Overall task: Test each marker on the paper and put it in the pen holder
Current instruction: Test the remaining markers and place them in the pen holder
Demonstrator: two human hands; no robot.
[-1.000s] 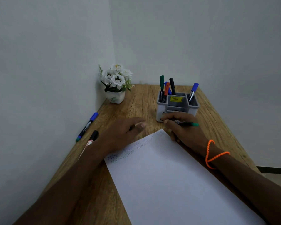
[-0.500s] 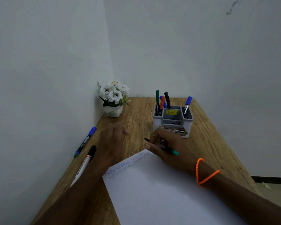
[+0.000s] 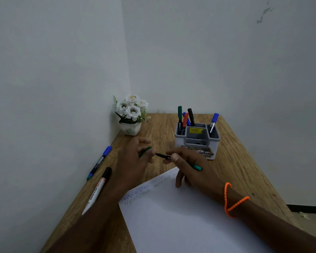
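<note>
My right hand [image 3: 190,168] grips a green marker [image 3: 196,167], its dark tip pointing left towards my left hand. My left hand [image 3: 133,161] holds the marker's green cap [image 3: 144,151] between its fingers, a short gap from the tip. Both hands hover just above the far corner of the white paper [image 3: 181,216], which carries blue and dark zigzag scribbles along its top edge. The grey pen holder [image 3: 197,143] stands just behind my right hand with several markers upright in it.
A blue-capped marker [image 3: 98,162] and a black-capped white marker [image 3: 97,190] lie on the wooden table [image 3: 235,170] by the left wall. A small pot of white flowers [image 3: 131,115] sits in the far left corner. Walls close in at left and back.
My right hand has lifted the marker off the paper's corner. My left hand has risen from the table and now holds the green cap near the marker's tip.
</note>
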